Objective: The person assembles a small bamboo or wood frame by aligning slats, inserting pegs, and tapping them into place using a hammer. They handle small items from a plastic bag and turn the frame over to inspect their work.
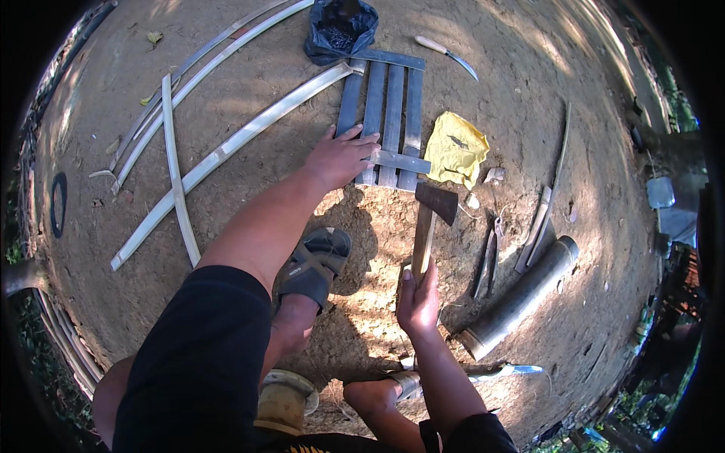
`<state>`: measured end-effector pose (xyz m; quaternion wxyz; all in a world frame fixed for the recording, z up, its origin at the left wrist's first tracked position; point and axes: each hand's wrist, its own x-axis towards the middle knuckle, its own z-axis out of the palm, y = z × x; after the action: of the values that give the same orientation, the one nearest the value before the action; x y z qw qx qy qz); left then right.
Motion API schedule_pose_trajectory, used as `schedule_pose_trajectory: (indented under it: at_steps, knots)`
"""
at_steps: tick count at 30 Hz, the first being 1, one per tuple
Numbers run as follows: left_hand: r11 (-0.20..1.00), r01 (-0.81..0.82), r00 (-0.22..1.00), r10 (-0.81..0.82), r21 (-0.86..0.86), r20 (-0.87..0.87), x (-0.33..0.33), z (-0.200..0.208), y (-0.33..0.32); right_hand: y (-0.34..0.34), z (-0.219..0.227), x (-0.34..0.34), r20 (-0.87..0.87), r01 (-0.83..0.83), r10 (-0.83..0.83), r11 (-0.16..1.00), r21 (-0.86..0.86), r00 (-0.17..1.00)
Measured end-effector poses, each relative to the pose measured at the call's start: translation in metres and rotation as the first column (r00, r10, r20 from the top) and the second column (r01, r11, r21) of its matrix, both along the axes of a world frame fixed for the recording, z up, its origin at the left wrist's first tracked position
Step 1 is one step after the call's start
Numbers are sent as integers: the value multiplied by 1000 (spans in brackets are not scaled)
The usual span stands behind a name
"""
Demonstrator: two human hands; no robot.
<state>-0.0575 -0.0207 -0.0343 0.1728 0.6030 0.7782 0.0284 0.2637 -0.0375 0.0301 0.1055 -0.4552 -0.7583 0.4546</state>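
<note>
A small dark panel of several parallel wooden slats [393, 98], joined by a crosspiece near each end, lies on the ground in front of me. My left hand [338, 157] rests on its left side beside the nearer crosspiece [400, 161], fingers stretched over the slats. My right hand [420, 302] is closed around the wooden handle of a hatchet [424, 240]. The hatchet's dark metal head [436, 203] shows just below the panel's near right corner. Right of the panel lies a crumpled yellow sheet [458, 149] with small dark pieces on it, probably nails.
Long pale split strips [234, 143] lie across the dirt at left. A black plastic bag [340, 32] and a knife [447, 57] are beyond the panel. Pliers [492, 249], a dark tube [521, 298] and another blade [521, 370] lie at right. My sandalled foot [317, 264] is close by.
</note>
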Motion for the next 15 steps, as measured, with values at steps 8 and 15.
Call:
schedule_pose_trajectory:
  at_steps: [8,15]
  knots:
    - [999,-33,998,34,-6,59,-1,4,-1,53,21,-72,-379,60,28,974,218,925]
    - [1000,0,999,0,1,36,-1,2,1,54,-4,-76,384,-206,175,978,41,906]
